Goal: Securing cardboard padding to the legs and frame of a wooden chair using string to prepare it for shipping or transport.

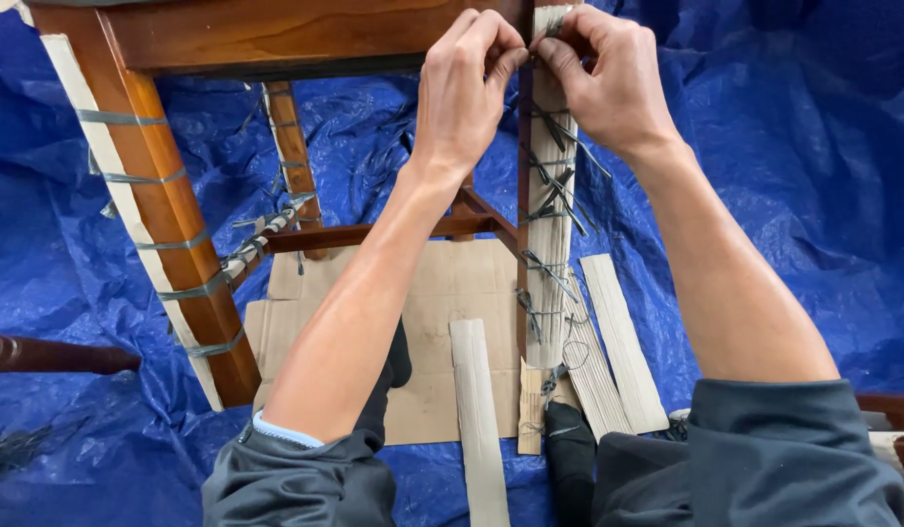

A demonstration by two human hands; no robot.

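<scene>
Pinching a thin grey tie at the top of a cardboard-wrapped wooden chair leg, left hand and right hand meeting fingertip to fingertip, fingers pressed together. Standing upright between both forearms, that leg, bound down its length by more grey ties. Lying flat below on a brown cardboard sheet, loose pale cardboard strips. Spread underneath, a crinkled blue plastic tarp. At left, another strapped chair leg.

Hands at a wrapped chair leg
Left hand and right hand pinch what looks like a tie atop the leg, over blue tarp
</scene>
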